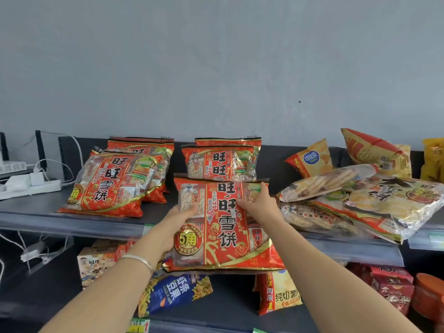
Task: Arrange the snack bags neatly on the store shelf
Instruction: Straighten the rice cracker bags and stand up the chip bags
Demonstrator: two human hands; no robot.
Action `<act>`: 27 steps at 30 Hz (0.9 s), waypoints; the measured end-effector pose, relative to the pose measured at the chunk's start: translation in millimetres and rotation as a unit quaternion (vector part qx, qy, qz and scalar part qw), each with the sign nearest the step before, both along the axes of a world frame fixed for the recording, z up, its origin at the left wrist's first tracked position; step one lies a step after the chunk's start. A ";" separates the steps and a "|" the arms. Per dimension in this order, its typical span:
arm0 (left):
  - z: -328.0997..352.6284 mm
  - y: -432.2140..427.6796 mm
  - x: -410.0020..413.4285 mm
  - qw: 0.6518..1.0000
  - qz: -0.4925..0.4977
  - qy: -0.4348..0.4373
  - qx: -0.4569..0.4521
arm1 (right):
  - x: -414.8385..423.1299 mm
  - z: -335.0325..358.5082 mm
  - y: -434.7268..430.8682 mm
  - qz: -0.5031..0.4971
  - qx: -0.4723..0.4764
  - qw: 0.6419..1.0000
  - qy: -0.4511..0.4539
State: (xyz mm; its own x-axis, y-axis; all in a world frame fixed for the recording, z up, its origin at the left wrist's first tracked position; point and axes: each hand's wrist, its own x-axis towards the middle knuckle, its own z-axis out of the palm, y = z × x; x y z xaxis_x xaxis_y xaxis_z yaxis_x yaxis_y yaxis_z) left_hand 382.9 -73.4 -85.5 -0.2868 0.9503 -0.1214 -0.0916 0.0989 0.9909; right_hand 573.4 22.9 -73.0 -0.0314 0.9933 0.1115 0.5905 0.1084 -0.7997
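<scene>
Snack bag point(225, 236) in left hand point(179, 218), right hand point(258, 204)

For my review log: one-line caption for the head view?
Left hand and right hand hold a red snack bag before two matching stacks on the shelf.
</scene>
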 end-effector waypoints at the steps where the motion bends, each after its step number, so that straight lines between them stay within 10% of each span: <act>1: 4.1 5.9 -3.2 1.000 0.014 0.009 0.024 | -2.5 2.8 0.9 -0.003 0.017 1.000 0.027; 13: 49.2 92.6 -48.3 0.978 0.078 0.076 0.178 | -44.0 58.4 51.0 -0.028 0.208 0.967 0.147; 27: -16.7 166.7 -49.7 0.925 0.245 0.228 0.182 | -82.0 -28.4 96.1 -0.143 0.164 0.973 0.072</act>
